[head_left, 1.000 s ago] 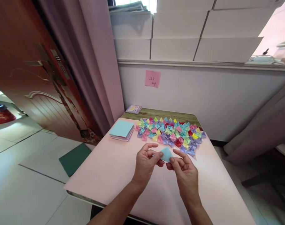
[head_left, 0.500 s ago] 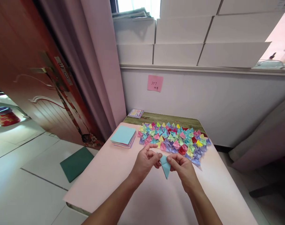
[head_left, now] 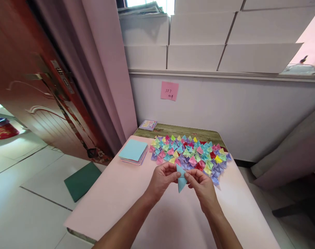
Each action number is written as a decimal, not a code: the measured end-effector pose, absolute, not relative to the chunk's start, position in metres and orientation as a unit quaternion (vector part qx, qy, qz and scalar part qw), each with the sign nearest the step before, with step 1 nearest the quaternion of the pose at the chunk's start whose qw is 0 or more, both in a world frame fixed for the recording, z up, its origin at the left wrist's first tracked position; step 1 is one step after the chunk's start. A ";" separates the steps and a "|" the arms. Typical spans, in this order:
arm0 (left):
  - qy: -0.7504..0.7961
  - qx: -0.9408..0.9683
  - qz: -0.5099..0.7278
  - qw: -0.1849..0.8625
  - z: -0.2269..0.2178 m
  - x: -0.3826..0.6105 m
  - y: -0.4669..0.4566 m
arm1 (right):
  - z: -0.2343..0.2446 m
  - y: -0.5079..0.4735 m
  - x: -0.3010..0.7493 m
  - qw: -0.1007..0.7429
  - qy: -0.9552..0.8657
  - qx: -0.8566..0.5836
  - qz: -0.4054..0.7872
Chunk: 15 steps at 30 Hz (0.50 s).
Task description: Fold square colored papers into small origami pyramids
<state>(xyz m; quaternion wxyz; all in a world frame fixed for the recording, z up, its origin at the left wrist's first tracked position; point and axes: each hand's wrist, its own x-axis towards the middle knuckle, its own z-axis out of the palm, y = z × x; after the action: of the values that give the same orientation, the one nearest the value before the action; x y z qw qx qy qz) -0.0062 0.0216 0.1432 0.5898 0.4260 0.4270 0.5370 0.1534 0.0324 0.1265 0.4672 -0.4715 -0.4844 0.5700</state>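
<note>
A light blue folded paper [head_left: 182, 182] is held up over the table's near half, with a narrow point facing down and another facing up. My left hand [head_left: 164, 178] pinches its left edge between thumb and fingers. On the opposite edge, my right hand [head_left: 199, 180] grips the same paper with its thumb in front. Just beyond both hands lies a wide spread of small folded paper pieces [head_left: 186, 152] in pink, blue, green, yellow, red and purple. To their left sits a stack of square paper sheets [head_left: 133, 150], light blue on top.
A pink cover [head_left: 116, 204] lies over the wooden table [head_left: 173, 128]. At the back left corner is a small printed pack [head_left: 148, 125]. A pink note [head_left: 169, 91] sticks to the wall. A green board [head_left: 83, 180] rests on the floor, left of the table.
The blue paper has turned so that an upper point now shows above my fingers. My left fingers have drawn in closer around it. The view has shifted slightly.
</note>
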 end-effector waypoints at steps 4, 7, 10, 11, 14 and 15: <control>0.429 0.391 0.564 0.588 0.141 -0.001 0.024 | 0.125 0.035 0.156 0.488 -0.498 -0.487 0.525; 0.434 0.406 0.565 0.573 0.143 0.000 0.026 | 0.127 0.037 0.160 0.460 -0.480 -0.493 0.561; 0.428 0.426 0.556 0.572 0.148 -0.001 0.026 | 0.128 0.037 0.165 0.428 -0.462 -0.461 0.625; 0.429 0.427 0.552 0.574 0.149 -0.002 0.026 | 0.128 0.036 0.165 0.432 -0.458 -0.449 0.634; 0.442 0.438 0.518 0.587 0.152 -0.004 0.027 | 0.128 0.032 0.166 0.454 -0.459 -0.434 0.629; 0.446 0.450 0.502 0.589 0.153 -0.005 0.027 | 0.128 0.030 0.165 0.453 -0.463 -0.433 0.627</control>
<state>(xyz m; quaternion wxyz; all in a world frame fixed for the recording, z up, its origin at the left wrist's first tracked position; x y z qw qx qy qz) -0.0049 0.0271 0.1526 0.5888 0.4497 0.4460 0.5022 0.1653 0.0304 0.1283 0.4530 -0.4326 -0.4632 0.6270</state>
